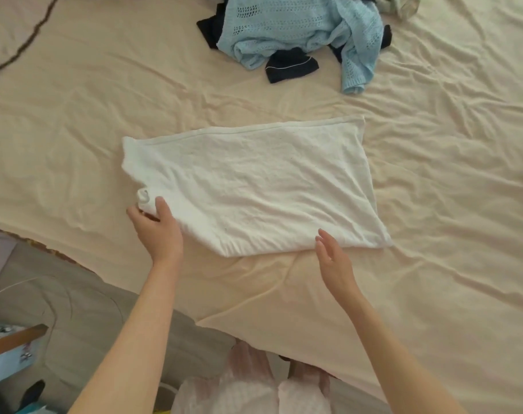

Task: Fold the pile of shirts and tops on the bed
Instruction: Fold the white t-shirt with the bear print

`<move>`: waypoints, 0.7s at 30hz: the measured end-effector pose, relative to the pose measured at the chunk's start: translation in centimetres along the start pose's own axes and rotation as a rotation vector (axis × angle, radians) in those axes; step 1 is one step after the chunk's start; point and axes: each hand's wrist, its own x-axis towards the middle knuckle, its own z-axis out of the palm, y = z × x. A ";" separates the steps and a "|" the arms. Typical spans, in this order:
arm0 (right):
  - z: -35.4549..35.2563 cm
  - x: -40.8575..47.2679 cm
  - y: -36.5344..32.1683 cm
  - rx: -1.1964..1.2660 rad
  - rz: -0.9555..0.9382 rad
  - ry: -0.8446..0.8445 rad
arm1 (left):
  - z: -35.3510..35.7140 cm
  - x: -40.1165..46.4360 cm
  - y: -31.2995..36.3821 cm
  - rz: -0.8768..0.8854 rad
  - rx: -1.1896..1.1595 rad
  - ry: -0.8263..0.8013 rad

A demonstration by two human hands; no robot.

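Shirts and tops sit in two places on the bed (75, 144), which is covered by a wrinkled cream sheet. At the far left a dark cord (24, 46) snakes across the sheet and runs out of view. Next comes the left hand (157, 231), which grips the bunched near-left corner of a white top (248, 186); the thumb lies over the cloth and the fingertips are hidden under it. That white top lies spread flat in the middle of the bed, apparently folded, though how many layers it has cannot be made out. The right hand (333, 258) hovers at its near edge with fingers loosely spread, holding nothing; whether the fingertips touch the cloth is unclear. Farther back, well apart from the white top, lies the unfolded pile: a light blue knit top (299, 28) over dark navy pieces (290, 65), partly cut off by the upper edge. A pale crumpled garment (400, 6) beside it is mostly out of view.
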 end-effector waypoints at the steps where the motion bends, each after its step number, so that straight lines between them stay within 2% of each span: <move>1: -1.1 0.2 0.0 0.055 0.008 0.006 | 1.5 -1.3 1.4 0.126 0.092 -0.032; 3: -3.5 0.5 0.2 0.182 0.026 0.023 | 4.9 -4.3 4.1 0.341 0.197 -0.174; 5: -6.4 1.2 0.3 0.317 0.035 0.050 | 8.9 -7.5 5.4 0.517 0.272 -0.383; 7: -9.2 2.6 0.7 0.457 0.089 0.082 | 12.9 -11.5 5.2 0.650 0.439 -0.552; 10: -12.6 4.9 2.2 0.648 0.223 0.071 | 17.4 -17.1 2.8 0.885 0.518 -0.776; 12: -13.6 6.1 3.2 0.675 0.283 0.019 | 18.9 -19.2 0.0 0.890 0.691 -0.980; 13: -13.8 6.6 3.5 0.662 0.301 -0.014 | 18.9 -19.3 -1.7 0.854 0.843 -1.016; 17: -13.2 8.8 3.5 0.625 0.323 -0.040 | 15.9 -17.4 -5.4 0.876 1.129 -0.890; 21: -11.7 10.6 2.6 0.470 0.352 -0.010 | 12.5 -14.1 -7.6 0.817 1.226 -0.769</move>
